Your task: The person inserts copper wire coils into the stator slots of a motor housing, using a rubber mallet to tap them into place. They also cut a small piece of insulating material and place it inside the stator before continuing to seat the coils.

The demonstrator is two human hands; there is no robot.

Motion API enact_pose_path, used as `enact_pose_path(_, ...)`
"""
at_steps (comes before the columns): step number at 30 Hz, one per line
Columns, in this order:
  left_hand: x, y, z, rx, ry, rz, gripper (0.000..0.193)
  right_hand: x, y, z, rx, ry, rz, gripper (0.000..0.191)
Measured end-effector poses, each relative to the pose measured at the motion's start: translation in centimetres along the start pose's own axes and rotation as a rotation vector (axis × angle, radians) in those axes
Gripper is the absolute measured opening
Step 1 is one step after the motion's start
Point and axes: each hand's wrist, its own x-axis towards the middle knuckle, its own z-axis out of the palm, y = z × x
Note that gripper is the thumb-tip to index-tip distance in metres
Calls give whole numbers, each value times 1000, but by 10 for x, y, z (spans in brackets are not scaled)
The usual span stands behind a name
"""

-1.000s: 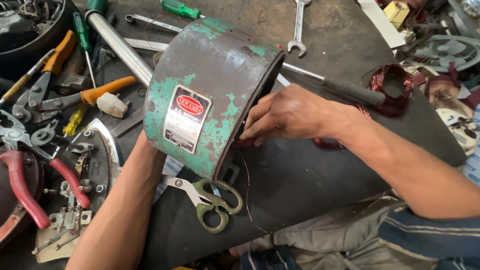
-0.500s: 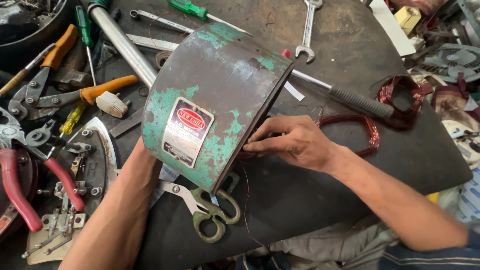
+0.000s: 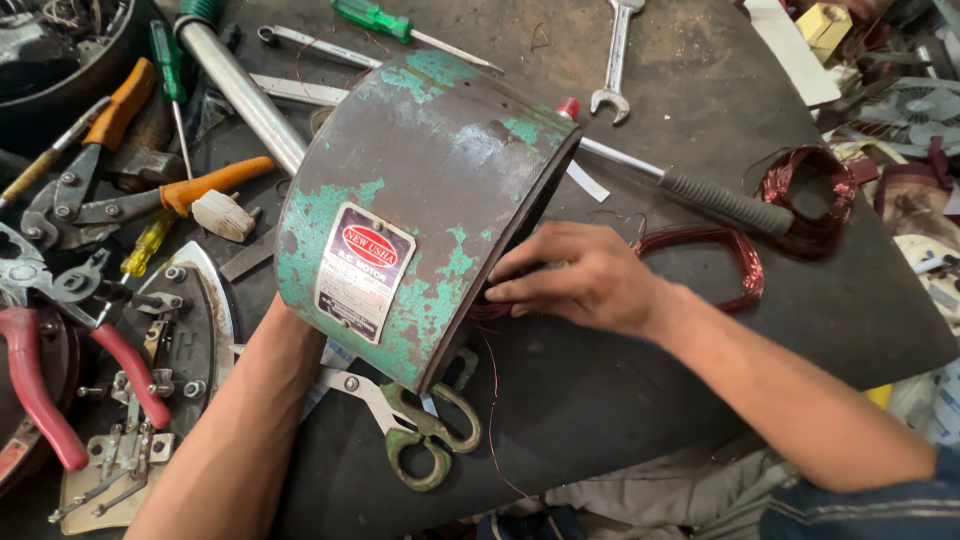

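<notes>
A rusty round motor housing [image 3: 430, 190] with flaking green paint and a red-and-white label stands tilted on its side on the dark bench [image 3: 620, 400]. My left forearm runs up under it; the left hand is hidden behind the housing's near side. My right hand [image 3: 575, 275] presses against the housing's open right rim, fingertips at thin copper wire that trails down over the bench. A loop of copper wire [image 3: 735, 255] lies just beyond that hand.
Green-handled scissors [image 3: 415, 430] lie below the housing. Orange-handled cutters [image 3: 150, 190], red-handled pliers [image 3: 60, 380], a steel tube [image 3: 240, 90], green screwdrivers [image 3: 385, 20], a spanner [image 3: 615, 60], a grey-gripped tool [image 3: 700, 195] and a second copper coil [image 3: 815, 200] surround it.
The view has drawn closer and the housing has tipped slightly. My right hand stays at the open rim, its fingers now flatter against the edge. The copper loop behind it shows more.
</notes>
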Motion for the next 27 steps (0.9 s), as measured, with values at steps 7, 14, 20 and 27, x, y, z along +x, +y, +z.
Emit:
enact_pose_path(7, 1, -6, 7, -4, -11, -2, 24, -20, -20, 8, -307, 68, 43, 37)
enact_pose_path(14, 1, -10, 9, -4, -7, -1, 24, -22, -29, 27, -80, 211, 399, 43)
enact_pose_path(20, 2, -12, 10, 0, -9, -2, 24, -23, -28, 24, -91, 264, 498, 40)
enact_pose_path(27, 2, -15, 13, -4, -11, -3, 25, -27, -31, 23, -467, 266, 429, 39)
